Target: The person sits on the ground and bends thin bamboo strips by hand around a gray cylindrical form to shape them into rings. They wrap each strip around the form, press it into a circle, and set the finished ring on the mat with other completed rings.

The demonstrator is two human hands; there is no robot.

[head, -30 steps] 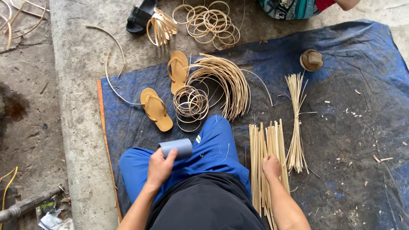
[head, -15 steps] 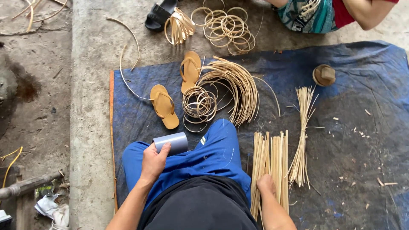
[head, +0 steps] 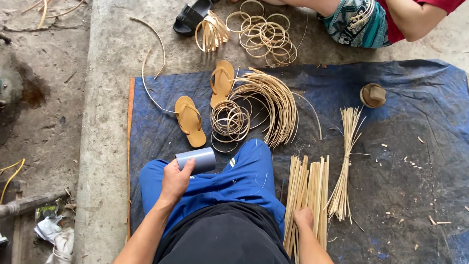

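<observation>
I sit on a blue tarp [head: 400, 98] with my legs in blue trousers. My left hand [head: 175, 180] grips a short grey plastic pipe piece [head: 196, 160] resting on my left thigh. My right hand [head: 304, 218] rests on a pile of flat pale bamboo strips [head: 309, 190] lying on the tarp at my right side; whether its fingers pinch a strip is unclear. In front of my knee sits a stack of small coiled rattan rings [head: 229, 120] and a fan of curved rattan strips [head: 274, 101].
A tied bundle of thin sticks [head: 346, 161] lies right of the strips. Two tan flip-flops [head: 190, 120] lie on the tarp. More rings [head: 266, 33] and a black sandal [head: 191, 16] lie on concrete. A seated person [head: 371, 19] is at top right. A small round wooden object [head: 373, 95] sits nearby.
The view has shifted, so everything sits lower and further right in frame. My left hand keeps the grey pipe. My right hand has slid down along the bamboo strips.
</observation>
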